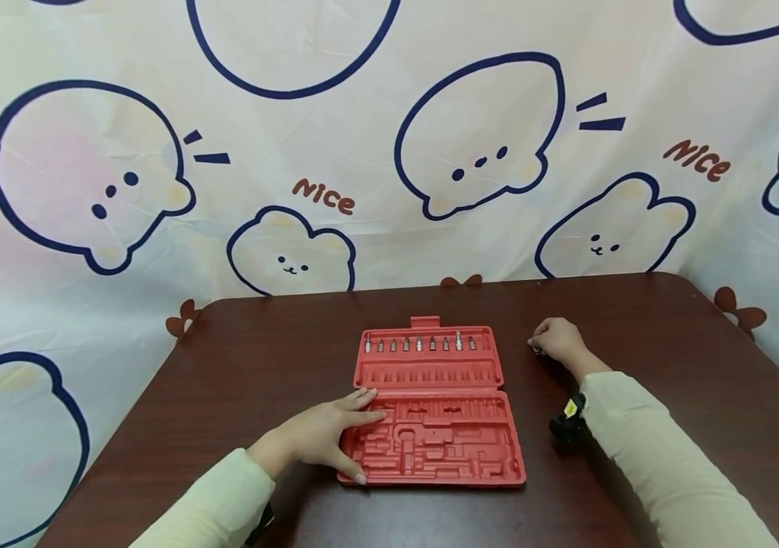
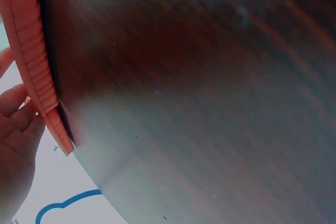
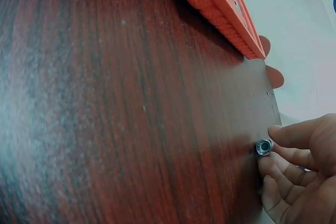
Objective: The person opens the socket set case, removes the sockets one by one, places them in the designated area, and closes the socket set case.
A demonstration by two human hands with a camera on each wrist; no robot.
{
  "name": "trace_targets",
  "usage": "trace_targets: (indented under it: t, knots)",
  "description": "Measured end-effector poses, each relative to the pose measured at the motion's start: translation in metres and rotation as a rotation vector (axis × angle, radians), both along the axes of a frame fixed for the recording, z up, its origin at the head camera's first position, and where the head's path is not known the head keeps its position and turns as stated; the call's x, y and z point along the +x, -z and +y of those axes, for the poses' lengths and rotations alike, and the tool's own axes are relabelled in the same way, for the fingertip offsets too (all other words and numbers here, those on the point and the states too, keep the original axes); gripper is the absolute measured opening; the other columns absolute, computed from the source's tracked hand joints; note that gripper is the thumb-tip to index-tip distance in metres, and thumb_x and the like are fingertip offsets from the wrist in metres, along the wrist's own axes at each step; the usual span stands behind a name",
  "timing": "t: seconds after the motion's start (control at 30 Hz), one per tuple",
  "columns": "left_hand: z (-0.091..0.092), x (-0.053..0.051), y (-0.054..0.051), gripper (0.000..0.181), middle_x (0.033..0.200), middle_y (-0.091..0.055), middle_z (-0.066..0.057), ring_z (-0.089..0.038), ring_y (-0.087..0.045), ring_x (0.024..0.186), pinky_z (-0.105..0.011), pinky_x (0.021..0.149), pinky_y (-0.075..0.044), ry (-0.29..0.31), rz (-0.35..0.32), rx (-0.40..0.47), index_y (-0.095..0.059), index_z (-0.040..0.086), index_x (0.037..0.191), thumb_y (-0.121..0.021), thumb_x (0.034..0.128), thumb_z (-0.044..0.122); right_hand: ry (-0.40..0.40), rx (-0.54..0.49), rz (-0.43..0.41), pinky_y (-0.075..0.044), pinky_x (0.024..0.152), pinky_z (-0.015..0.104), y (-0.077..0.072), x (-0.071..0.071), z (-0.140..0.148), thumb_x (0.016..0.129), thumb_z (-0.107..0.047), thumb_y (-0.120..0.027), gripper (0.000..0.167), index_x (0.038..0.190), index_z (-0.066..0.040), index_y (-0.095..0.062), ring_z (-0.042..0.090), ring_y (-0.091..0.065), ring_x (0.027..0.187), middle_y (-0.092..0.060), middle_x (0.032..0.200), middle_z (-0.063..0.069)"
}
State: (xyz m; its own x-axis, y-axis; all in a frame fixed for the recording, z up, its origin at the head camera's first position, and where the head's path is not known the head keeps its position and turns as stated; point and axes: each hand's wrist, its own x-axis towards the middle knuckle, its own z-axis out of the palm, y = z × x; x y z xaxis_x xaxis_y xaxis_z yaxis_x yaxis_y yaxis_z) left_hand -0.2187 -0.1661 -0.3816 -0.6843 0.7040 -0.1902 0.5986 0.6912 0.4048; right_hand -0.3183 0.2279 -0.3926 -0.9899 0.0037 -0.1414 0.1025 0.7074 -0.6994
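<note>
I see the head view facing forward and down over the left hand (image 1: 324, 434) and right hand (image 1: 559, 342); close beside each, wrist views share the case (image 1: 430, 390).

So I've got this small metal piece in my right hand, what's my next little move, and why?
I'd probably carry the metal piece over to the red case: your right hand pinches it beyond the case's right side, your left hand rests on its left side, and the open case shows unfilled moulded recesses in its near half.
</note>
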Motion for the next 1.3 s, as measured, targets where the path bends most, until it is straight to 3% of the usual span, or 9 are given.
trace_targets:
  t: [0.27, 0.5, 0.8, 1.3]
  knots:
    - [0.0, 0.001, -0.001, 0.085, 0.141, -0.02, -0.006, -0.021, -0.013, 0.128, -0.043, 0.093, -0.029, 0.017, 0.02, 0.003, -0.039, 0.019, 0.131, -0.064, 0.0604, 0.058, 0.008, -0.009, 0.026, -0.041, 0.053, 0.028, -0.005, 0.005, 0.004, 0.082, -0.01, -0.055, 0.015, 0.086, 0.005, -0.054, 0.018, -0.05, 0.062, -0.055, 0.074, 0.011]
    - [0.002, 0.001, 0.002, 0.085, 0.141, -0.019, -0.005, -0.02, -0.013, 0.129, -0.043, 0.093, -0.029, 0.013, 0.027, -0.021, -0.039, 0.021, 0.131, -0.063, 0.0599, 0.061, 0.009, -0.077, 0.009, -0.044, 0.059, 0.029, -0.016, 0.009, 0.009, 0.085, -0.011, -0.052, 0.02, 0.092, 0.007, -0.052, 0.021, -0.049, 0.07, -0.054, 0.085, 0.015]
    - [0.001, 0.0, 0.0, 0.086, 0.142, -0.018, -0.004, -0.02, -0.013, 0.129, -0.044, 0.093, -0.029, -0.011, -0.003, -0.036, -0.037, 0.023, 0.132, -0.064, 0.0592, 0.06, -0.038, -0.166, -0.076, -0.045, 0.069, 0.033, -0.028, 0.009, -0.018, 0.086, -0.02, -0.052, 0.032, 0.105, 0.006, -0.051, 0.025, -0.053, 0.081, -0.052, 0.098, 0.018]
    - [0.002, 0.001, -0.001, 0.088, 0.142, -0.018, -0.003, -0.02, -0.012, 0.129, -0.044, 0.093, -0.028, -0.02, -0.009, -0.034, -0.038, 0.022, 0.132, -0.063, 0.057, 0.062, -0.121, -0.215, -0.089, -0.045, 0.073, 0.035, -0.026, -0.001, -0.052, 0.087, -0.017, -0.051, 0.03, 0.106, 0.006, -0.052, 0.027, -0.054, 0.087, -0.053, 0.102, 0.019]
